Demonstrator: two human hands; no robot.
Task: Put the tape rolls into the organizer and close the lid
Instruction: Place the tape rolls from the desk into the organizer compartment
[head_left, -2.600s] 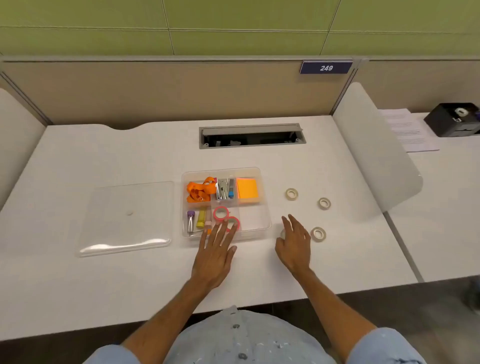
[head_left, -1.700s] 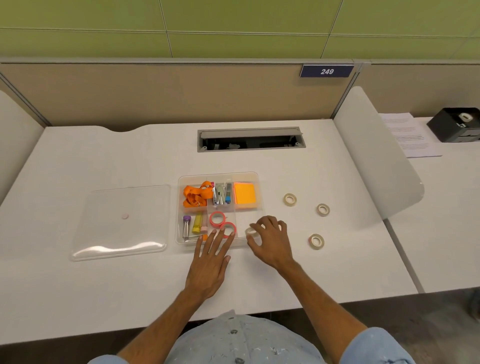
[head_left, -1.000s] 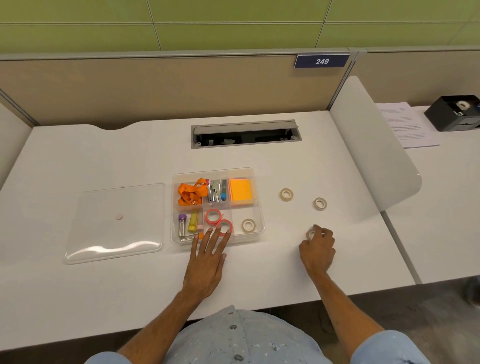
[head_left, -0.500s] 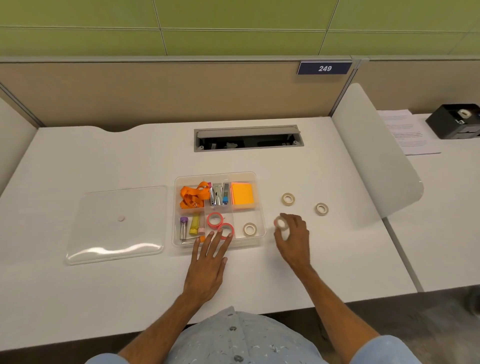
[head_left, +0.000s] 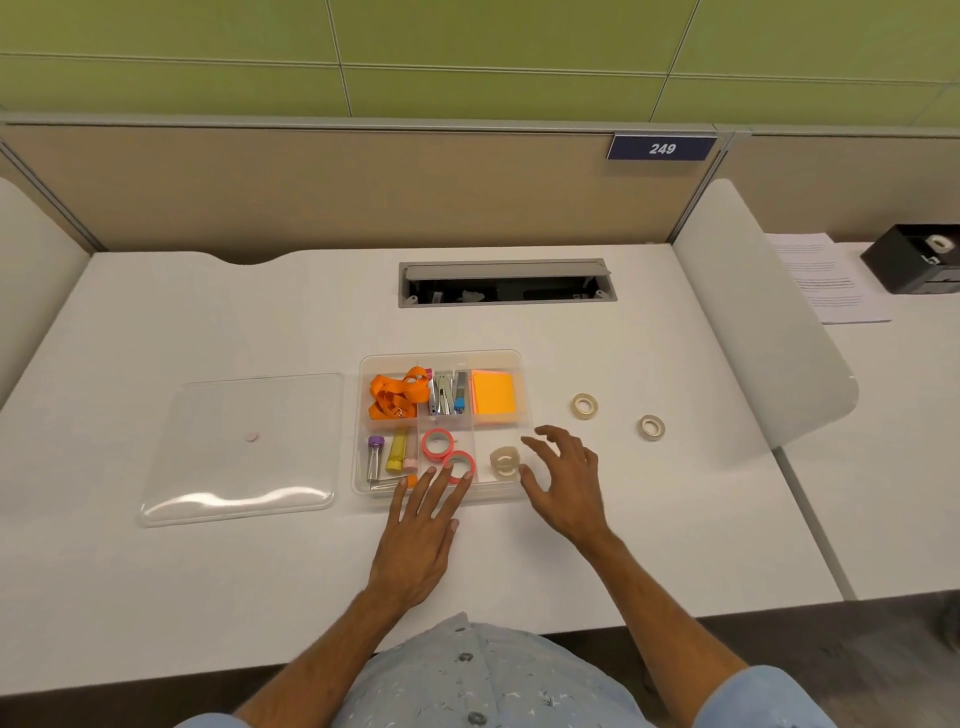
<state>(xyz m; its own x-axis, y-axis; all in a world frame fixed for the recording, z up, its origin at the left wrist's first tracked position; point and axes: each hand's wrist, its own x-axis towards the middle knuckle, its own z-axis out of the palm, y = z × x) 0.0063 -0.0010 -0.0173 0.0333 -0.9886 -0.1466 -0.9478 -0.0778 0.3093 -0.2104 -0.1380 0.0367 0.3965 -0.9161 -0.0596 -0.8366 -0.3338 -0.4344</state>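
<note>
A clear organizer (head_left: 441, 358) with several compartments stands mid-desk, lid off. Two beige tape rolls (head_left: 504, 462) lie overlapping in its front right compartment, and two pink rolls (head_left: 437, 445) lie in the front middle one. My right hand (head_left: 569, 480) hovers just right of the organizer, fingers spread, holding nothing. My left hand (head_left: 422, 530) lies flat with its fingertips on the organizer's front rim. Two more beige rolls rest on the desk to the right, a nearer roll (head_left: 584, 405) and a farther roll (head_left: 651, 427). The clear lid (head_left: 244, 447) lies flat left of the organizer.
The organizer also holds an orange lanyard (head_left: 396, 397), clips, orange sticky notes (head_left: 493, 399) and small tubes. A cable slot (head_left: 506, 283) opens at the desk's back. A white divider panel (head_left: 763, 322) stands on the right, with papers and a black dispenser (head_left: 917, 257) beyond it.
My right hand carried a beige roll from the desk to the organizer's front right compartment and let it go beside the first one. My left hand stayed on the rim.
</note>
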